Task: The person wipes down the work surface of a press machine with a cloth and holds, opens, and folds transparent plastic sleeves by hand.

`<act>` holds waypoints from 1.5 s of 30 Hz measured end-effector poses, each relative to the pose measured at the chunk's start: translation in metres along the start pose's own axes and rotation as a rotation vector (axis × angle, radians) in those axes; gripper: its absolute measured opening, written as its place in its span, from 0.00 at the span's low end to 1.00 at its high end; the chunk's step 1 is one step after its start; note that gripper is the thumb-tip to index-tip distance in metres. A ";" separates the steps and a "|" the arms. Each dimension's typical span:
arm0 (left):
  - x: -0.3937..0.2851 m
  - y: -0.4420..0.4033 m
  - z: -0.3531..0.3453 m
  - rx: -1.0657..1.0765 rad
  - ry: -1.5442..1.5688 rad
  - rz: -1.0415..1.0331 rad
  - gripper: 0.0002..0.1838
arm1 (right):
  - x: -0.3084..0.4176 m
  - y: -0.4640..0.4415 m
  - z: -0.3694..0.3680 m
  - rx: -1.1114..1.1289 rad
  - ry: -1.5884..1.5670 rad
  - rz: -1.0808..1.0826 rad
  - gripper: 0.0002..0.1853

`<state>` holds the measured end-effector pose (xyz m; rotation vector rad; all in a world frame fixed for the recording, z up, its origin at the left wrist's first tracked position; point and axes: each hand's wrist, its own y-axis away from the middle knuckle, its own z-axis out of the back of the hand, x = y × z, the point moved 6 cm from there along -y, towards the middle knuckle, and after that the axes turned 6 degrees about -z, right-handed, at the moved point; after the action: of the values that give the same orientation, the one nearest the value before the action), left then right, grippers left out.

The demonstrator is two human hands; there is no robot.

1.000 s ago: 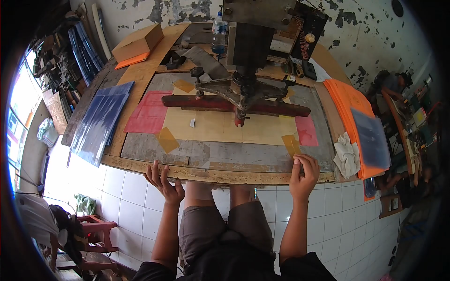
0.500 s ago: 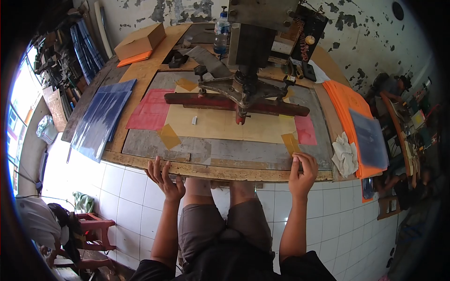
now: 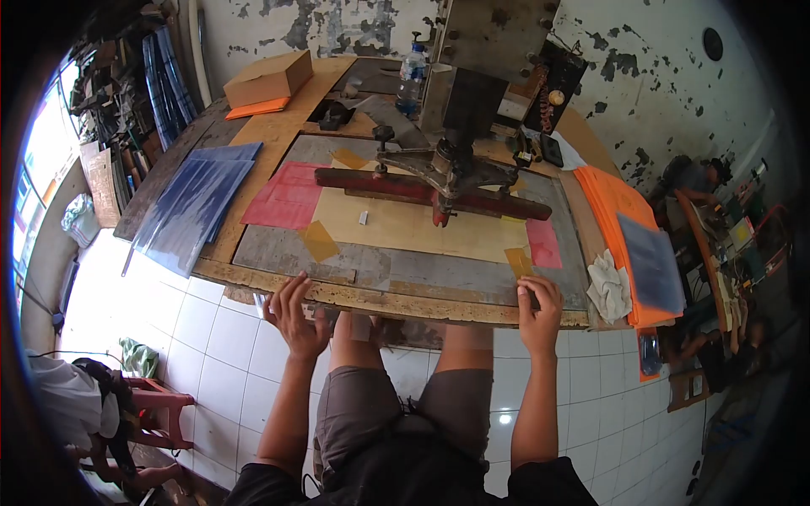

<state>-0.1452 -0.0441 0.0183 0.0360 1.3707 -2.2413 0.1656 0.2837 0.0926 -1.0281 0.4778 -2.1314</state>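
My left hand is at the front edge of the worktable, its fingers apart and holding nothing. Opposite it, my right hand is at the same edge, thumb and index fingertips close together beside a strip of brown tape. Whether anything is between those fingertips is too small to tell. Behind the hands, a cream sheet lies on the grey metal plate, with a second tape piece at its left corner. A red press bar hangs over the sheet.
Blue clear plastic sheets lie at left, near a cardboard box. Orange folders and a white rag sit at right. A water bottle stands behind. Other people are at both sides.
The camera view has shifted, so the table and press appear displaced. My left hand's fingers point up more at the edge. My right hand remains near the tape.
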 end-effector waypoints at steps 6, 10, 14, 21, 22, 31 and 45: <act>0.017 -0.099 -0.002 0.322 0.164 0.029 0.18 | -0.002 -0.033 -0.012 0.233 0.065 0.017 0.16; 0.003 -0.142 -0.049 0.508 0.200 -0.158 0.21 | -0.030 -0.078 -0.060 0.396 0.072 -0.018 0.25; 0.013 -0.152 -0.129 0.476 0.173 -0.287 0.27 | -0.060 -0.123 -0.109 0.410 0.200 0.003 0.33; 0.014 -0.179 -0.182 0.647 0.145 -0.201 0.29 | -0.061 -0.147 -0.118 0.433 0.198 -0.086 0.34; 0.016 -0.179 -0.180 0.642 0.168 -0.210 0.29 | -0.063 -0.146 -0.118 0.429 0.165 -0.072 0.33; 0.017 -0.181 -0.171 0.654 0.291 -0.121 0.26 | -0.075 -0.145 -0.120 0.437 0.069 -0.087 0.26; 0.011 -0.186 -0.157 0.578 0.643 -0.139 0.21 | -0.068 -0.146 -0.111 0.419 -0.104 -0.056 0.27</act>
<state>-0.2717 0.1501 0.0918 0.9537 0.9536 -2.8065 0.0435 0.4349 0.0743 -0.9101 -0.0514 -2.0920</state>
